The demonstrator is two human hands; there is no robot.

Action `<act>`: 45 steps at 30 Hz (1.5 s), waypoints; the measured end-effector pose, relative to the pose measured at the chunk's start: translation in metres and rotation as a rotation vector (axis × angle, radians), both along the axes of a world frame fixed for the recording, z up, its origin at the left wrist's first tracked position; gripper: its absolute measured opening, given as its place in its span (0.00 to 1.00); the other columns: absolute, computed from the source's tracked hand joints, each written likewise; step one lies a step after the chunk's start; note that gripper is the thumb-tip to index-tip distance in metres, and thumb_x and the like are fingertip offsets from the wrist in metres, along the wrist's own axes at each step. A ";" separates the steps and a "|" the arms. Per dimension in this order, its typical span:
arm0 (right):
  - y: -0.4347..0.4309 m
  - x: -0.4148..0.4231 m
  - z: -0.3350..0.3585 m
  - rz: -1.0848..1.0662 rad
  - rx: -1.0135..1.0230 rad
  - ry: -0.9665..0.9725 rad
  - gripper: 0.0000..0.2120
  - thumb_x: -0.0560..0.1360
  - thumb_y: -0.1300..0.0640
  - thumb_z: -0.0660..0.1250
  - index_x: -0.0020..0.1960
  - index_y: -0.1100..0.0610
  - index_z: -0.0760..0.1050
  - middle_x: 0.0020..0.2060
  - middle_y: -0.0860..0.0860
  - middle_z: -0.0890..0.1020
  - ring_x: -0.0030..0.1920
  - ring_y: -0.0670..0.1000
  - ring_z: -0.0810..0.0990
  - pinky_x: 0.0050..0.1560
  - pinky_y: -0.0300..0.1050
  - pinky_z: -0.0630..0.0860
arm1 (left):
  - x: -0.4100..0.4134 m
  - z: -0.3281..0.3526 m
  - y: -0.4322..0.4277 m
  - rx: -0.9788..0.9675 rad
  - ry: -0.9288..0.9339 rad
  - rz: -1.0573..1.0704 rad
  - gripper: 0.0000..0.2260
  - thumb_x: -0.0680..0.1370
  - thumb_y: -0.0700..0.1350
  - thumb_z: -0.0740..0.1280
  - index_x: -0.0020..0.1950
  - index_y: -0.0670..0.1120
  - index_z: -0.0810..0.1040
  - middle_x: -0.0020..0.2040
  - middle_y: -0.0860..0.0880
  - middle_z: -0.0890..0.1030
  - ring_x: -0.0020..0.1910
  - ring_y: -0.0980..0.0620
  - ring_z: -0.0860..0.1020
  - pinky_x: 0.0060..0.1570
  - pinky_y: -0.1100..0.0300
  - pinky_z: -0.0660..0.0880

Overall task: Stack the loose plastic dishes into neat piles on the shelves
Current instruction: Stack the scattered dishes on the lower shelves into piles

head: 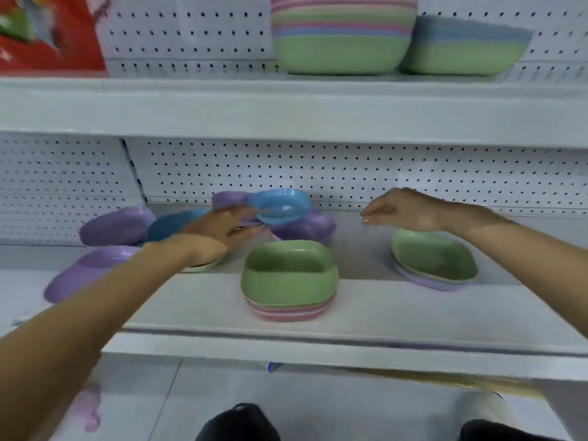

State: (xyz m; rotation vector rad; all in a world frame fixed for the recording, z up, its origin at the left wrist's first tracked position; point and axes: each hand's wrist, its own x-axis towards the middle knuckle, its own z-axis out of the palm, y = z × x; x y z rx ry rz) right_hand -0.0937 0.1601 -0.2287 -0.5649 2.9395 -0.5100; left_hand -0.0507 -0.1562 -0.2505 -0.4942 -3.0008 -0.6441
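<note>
My left hand (222,227) reaches to the back of the lower shelf (197,300) and pinches the left rim of a tilted blue dish (281,205), thumb above and fingers below. The blue dish sits over loose purple dishes (305,226). More loose dishes lie at the left: two purple ones (116,226) (76,275) and a blue one (171,224), partly hidden by my arm. A neat pile topped by a green dish (288,275) stands at the front centre. My right hand (404,210) hovers with relaxed fingers, holding nothing, just above a green dish on a purple one (434,259).
The upper shelf (286,100) carries two tall stacks of bigger bowls (342,43) (461,49) and a red package (47,33) at the left. White pegboard backs both shelves. On the floor below lie a pink item (90,412) and dark shoes (238,423).
</note>
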 end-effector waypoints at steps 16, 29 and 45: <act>-0.116 -0.103 -0.060 0.102 -0.031 0.180 0.12 0.71 0.54 0.72 0.54 0.54 0.82 0.52 0.50 0.83 0.56 0.52 0.78 0.57 0.41 0.69 | -0.104 -0.028 -0.082 0.015 0.038 0.109 0.07 0.73 0.49 0.71 0.48 0.49 0.85 0.47 0.54 0.82 0.49 0.57 0.76 0.48 0.69 0.64; -0.104 -0.088 -0.039 0.075 -0.124 0.392 0.04 0.74 0.53 0.68 0.45 0.51 0.81 0.39 0.49 0.84 0.42 0.54 0.80 0.46 0.46 0.73 | -0.108 -0.020 -0.060 0.160 0.137 0.079 0.04 0.72 0.39 0.72 0.38 0.46 0.82 0.37 0.52 0.83 0.38 0.61 0.77 0.42 0.71 0.67; 0.064 0.042 -0.017 -0.071 0.112 0.180 0.08 0.77 0.52 0.64 0.50 0.50 0.81 0.45 0.50 0.84 0.47 0.56 0.80 0.53 0.50 0.74 | -0.010 0.015 0.046 0.348 0.196 -0.020 0.06 0.71 0.42 0.74 0.37 0.54 0.83 0.33 0.62 0.82 0.38 0.63 0.80 0.45 0.70 0.74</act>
